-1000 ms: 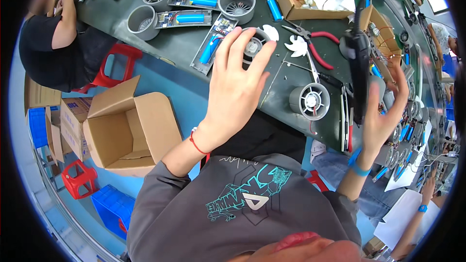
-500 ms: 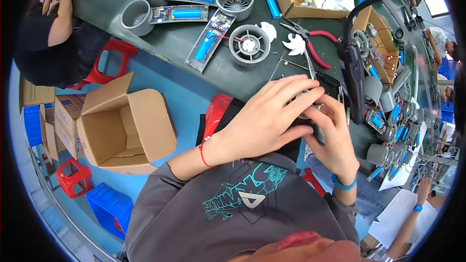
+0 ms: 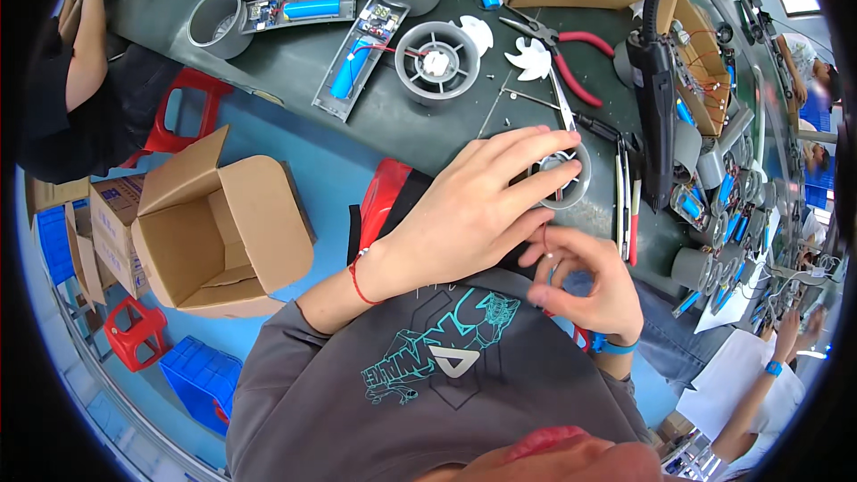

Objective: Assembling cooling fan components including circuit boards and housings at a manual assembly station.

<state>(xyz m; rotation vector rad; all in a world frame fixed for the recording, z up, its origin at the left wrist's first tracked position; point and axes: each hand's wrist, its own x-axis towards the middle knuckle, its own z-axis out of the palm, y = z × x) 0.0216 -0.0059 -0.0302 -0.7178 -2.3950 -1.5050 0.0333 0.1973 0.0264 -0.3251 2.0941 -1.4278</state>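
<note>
I'm seeing the left hand (image 3: 473,210) holding a small grey fan housing (image 3: 580,189) at the near edge of the dark green table (image 3: 411,131). The right hand (image 3: 603,281) is curling its fingers by a thin wire (image 3: 546,239); can't tell if pinching it. Red-handled pliers (image 3: 573,80) are lying beyond. On the blue floor (image 3: 312,152), an open carton (image 3: 270,225), red stool (image 3: 143,330) and blue crate (image 3: 198,377) are sitting.

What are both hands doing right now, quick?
Left hand: holding a gray cup.
Right hand: curled by a wire; can't tell if it's gripping.
</note>
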